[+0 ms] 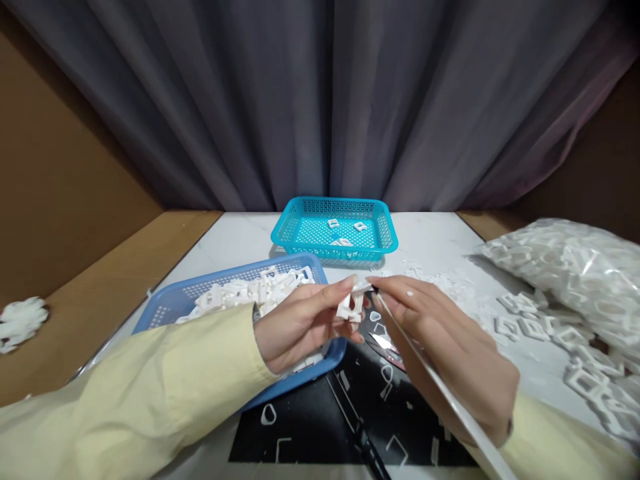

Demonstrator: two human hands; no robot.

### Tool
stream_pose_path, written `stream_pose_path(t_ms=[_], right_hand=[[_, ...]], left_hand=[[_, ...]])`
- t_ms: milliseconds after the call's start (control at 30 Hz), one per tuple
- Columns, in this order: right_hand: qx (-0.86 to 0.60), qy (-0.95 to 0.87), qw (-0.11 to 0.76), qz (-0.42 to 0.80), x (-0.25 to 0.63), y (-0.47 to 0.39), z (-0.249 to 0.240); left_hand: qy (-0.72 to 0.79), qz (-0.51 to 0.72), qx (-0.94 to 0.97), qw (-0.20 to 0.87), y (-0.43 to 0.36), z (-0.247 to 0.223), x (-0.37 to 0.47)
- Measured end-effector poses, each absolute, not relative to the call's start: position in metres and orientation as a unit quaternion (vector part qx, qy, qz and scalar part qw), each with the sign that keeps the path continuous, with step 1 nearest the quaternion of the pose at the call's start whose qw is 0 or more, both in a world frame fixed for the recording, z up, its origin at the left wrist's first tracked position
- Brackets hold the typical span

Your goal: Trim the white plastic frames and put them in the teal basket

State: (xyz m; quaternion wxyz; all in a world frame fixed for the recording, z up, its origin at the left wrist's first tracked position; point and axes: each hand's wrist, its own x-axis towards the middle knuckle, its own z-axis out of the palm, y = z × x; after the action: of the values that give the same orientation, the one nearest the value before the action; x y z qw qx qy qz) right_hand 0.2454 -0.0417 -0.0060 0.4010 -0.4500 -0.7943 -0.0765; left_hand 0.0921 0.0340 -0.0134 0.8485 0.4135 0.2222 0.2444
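Between thumb and fingers, my left hand (306, 319) holds a small white plastic frame piece (351, 304) above the black mat. My right hand (445, 340) is closed round a long, thin, pale strip-like tool (450, 400), whose near end runs down toward the lower right. The fingertips of my right hand meet the upper right edge of the white piece. What exactly the tip of the tool touches is hidden by the fingers. Beneath my left forearm, a blue basket (295, 393) holds many similar white pieces (235, 293).
A turquoise basket (330, 253) with several white pieces stands at the back. White scraps and a dark-handled tool (370, 453) lie on the black mat (310, 433). On the right, a clear bag (575, 267) of white frames sits behind loose frames (585, 380).
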Motion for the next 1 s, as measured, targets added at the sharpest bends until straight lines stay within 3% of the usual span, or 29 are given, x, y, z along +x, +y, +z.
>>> stream_pose_path(t_ms=[333, 567, 800, 1000], right_hand=[[-0.502, -0.746, 0.43, -0.085, 0.2479, -0.0348, -0.0083], [-0.409, -0.809, 0.376, -0.194, 0.2532, -0.0368, -0.0056], [-0.414, -0.802, 0.393, -0.176, 0.2543, -0.0354, -0.011], [-0.478, -0.809, 0.338, -0.057, 0.2544, -0.0389, -0.0095]], left_hand=[[0.256, 0.256, 0.426, 0.829, 0.0359, -0.0123, 0.0929], [0.238, 0.19, 0.44, 0.845, 0.0381, -0.0131, 0.0918], [0.251, 0.222, 0.484, 0.808, 0.0349, -0.0058, 0.0911], [0.354, 0.271, 0.498, 0.744, 0.034, -0.0071, 0.0933]])
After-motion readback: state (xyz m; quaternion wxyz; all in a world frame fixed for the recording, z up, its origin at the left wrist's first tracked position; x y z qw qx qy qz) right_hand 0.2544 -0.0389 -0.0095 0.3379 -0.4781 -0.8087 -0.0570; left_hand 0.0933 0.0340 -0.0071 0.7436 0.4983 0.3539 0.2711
